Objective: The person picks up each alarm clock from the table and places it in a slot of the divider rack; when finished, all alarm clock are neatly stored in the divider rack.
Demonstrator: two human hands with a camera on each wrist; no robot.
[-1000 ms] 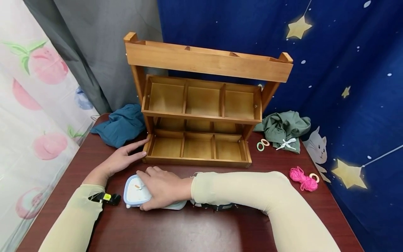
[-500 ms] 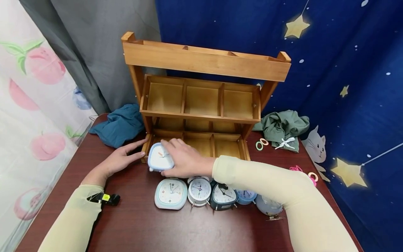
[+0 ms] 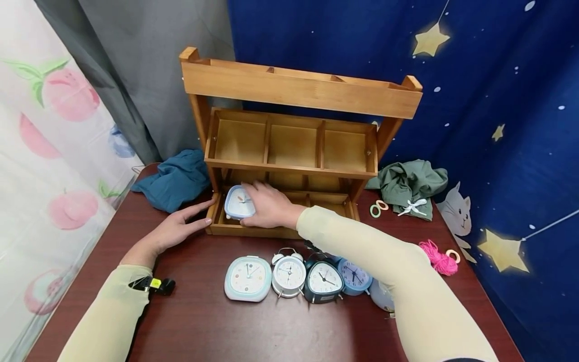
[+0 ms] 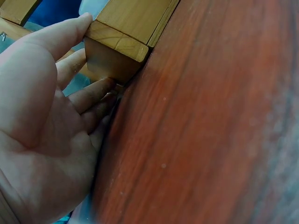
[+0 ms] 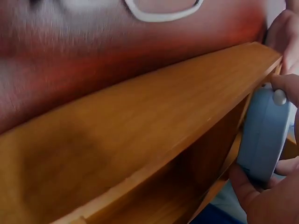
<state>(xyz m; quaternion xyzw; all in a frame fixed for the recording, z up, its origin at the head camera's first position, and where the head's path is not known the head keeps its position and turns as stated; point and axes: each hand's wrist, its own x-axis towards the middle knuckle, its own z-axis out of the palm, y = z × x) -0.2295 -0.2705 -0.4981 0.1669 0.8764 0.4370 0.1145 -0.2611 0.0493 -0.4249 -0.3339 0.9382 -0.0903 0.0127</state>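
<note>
- Blue-rimmed clock (image 3: 238,202): at the left compartment of the lowest tray (image 3: 253,232), face up toward the head camera. I cannot tell whether it touches the compartment floor.
- Right hand (image 3: 271,206): grasping that clock, thumb on the near edge, fingers across the far side.
- Left hand (image 3: 174,229): gripping nothing, fingers extended, thumb and forefinger touching the left end of the same tray.
- Wooden rack (image 3: 300,93): three tiers, the lower two visibly split into three compartments each.
- In front of it on the table (image 3: 212,332), a row, left to right: pale aqua clock (image 3: 248,279), white twin-bell clock (image 3: 288,276), dark teal clock (image 3: 323,281), round blue clock (image 3: 354,275). A greyish item beyond is partly covered by the right sleeve.
- Farther out: blue cloth (image 3: 174,181) left of the rack; green cloth (image 3: 409,183) and pink yarn (image 3: 437,257) to the right.
- Right wrist view only: the clock edge-on, its blue side wall close behind the tray's front board.
- Left wrist view only: the open palm, with fingers reaching along the tray's end.
- Versus one second ago: clock lifted from the row's left end into the tray area; the forearm then hid most of the row. Left hand unchanged.
</note>
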